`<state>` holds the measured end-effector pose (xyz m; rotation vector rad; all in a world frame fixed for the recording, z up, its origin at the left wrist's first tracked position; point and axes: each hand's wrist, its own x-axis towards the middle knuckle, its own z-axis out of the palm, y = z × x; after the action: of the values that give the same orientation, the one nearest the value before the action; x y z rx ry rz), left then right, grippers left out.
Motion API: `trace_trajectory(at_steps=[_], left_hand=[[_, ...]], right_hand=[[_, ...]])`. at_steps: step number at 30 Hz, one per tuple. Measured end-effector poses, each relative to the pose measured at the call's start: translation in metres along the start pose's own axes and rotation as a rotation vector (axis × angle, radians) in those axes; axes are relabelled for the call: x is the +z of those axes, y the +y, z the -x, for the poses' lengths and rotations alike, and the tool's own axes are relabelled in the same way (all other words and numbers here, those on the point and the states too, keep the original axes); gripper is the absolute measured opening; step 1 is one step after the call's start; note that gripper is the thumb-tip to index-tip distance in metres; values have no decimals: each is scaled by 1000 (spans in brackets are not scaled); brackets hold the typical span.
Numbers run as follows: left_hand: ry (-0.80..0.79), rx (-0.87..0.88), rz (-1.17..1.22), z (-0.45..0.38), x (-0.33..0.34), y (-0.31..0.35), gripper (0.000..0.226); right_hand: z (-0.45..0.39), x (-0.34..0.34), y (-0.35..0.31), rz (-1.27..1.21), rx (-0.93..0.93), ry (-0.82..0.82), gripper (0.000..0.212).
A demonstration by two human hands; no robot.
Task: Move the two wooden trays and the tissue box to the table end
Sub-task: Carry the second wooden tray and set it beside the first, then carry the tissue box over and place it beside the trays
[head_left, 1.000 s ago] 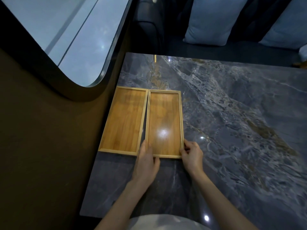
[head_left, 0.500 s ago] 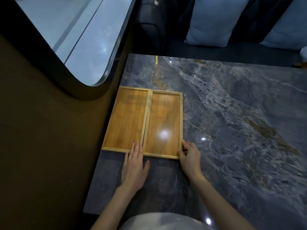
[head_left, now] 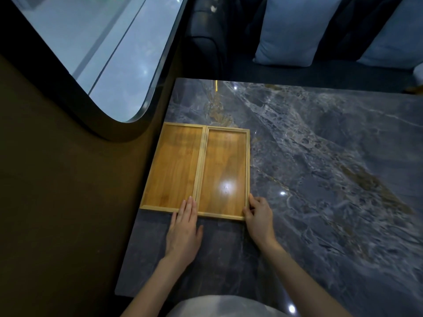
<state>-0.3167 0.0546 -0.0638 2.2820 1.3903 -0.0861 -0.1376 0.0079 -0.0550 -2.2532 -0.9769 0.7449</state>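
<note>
Two shallow wooden trays lie side by side, rims touching, at the left end of the dark marble table (head_left: 320, 179). The left tray (head_left: 174, 165) sits along the table's left edge and the right tray (head_left: 225, 170) is pressed against it. My left hand (head_left: 184, 227) lies flat, its fingertips resting on the near rim of the left tray beside the seam. The fingers of my right hand (head_left: 259, 216) grip the near right corner of the right tray. No tissue box is in view.
A brown wall with a curved window (head_left: 91, 49) runs along the table's left side. Beyond the far table edge stands a dark sofa (head_left: 206, 42) with blue cushions (head_left: 295, 30). The marble surface stretches to the right of the trays.
The right tray has slid left, and the gap between the trays has closed. My left hand moved from the right tray's near rim to lie flat over the left tray's rim.
</note>
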Motion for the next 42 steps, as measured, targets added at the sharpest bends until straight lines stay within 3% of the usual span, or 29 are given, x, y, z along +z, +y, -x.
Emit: trace_trajectory(at_steps=[11,15,20,27,31,38,42], left_hand=[[-1,-41,-59,-3,-8,13,58],[77,-120,-134,-18,-24,35,34],[34,-7,-121,-49,-49,83,33],[37,176,-96,-91,-49,197,32],[31,293,-61,-100,-32,285,32],[46,515,25,-97,27,440,33],[-34,556,117,-99,69,521,36]], right_hand=[[-7,-10,3,66,-20,-59,35],[-14,-24,3,67,-57,-146,22],[-24,-66,14,188,-69,-168,28],[-35,-181,72,226,-94,-41,24],[-34,-262,122,233,-49,115,26],[-33,-391,238,206,70,372,22],[-46,-452,308,213,143,492,20]])
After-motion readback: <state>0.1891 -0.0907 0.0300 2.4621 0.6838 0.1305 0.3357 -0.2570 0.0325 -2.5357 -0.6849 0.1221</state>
